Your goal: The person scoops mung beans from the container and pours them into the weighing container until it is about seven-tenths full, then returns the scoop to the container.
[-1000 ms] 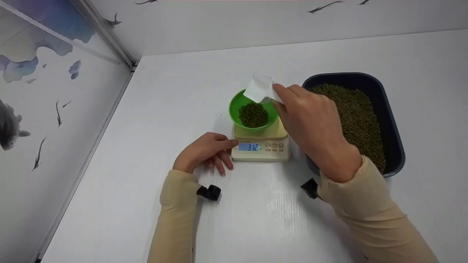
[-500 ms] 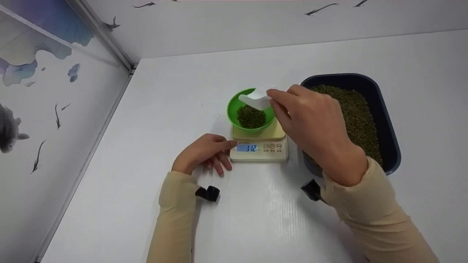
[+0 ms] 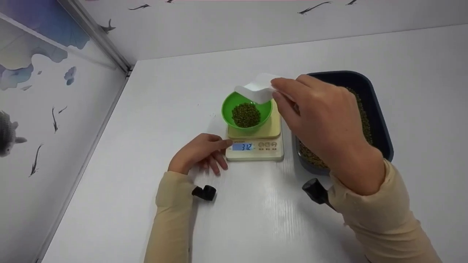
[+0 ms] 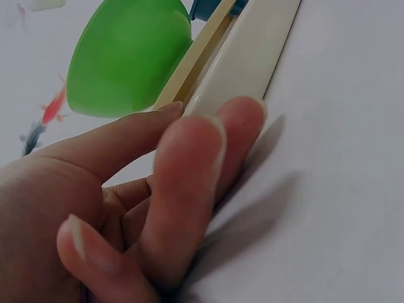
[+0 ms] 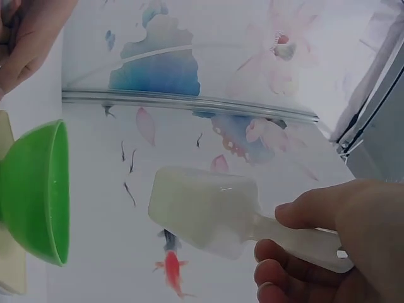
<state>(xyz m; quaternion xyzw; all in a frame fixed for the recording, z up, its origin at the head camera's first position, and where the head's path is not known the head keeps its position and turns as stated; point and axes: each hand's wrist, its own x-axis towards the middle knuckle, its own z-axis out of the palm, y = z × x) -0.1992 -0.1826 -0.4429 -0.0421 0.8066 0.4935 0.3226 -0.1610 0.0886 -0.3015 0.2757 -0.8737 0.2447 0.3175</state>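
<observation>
My right hand (image 3: 321,115) grips a white scoop (image 3: 259,89) by its handle, above the back of a green bowl (image 3: 226,109). In the right wrist view the thumb and curled fingers hold the handle of the scoop (image 5: 205,208), whose bowl part looks empty. Small green-brown beans or grains (image 3: 246,115) lie heaped in the green bowl, which sits on a cream digital scale (image 3: 255,157) reading 31.2. My left hand (image 3: 201,151) rests beside the scale, its thumb at the left edge by the display and its other fingers loosely bent.
A dark blue tub (image 3: 380,120) of the same grains (image 3: 310,155) stands right of the scale, partly covered by my right hand and forearm. A decorated white panel (image 3: 65,109) rises at the left. Black wrist cameras (image 3: 316,190) stick out from both sleeves.
The scoop, tipped steeply over the bowl a second ago, has levelled out and lifted a little. The right hand has shifted slightly right. The left hand and the reading of 31.2 stay the same.
</observation>
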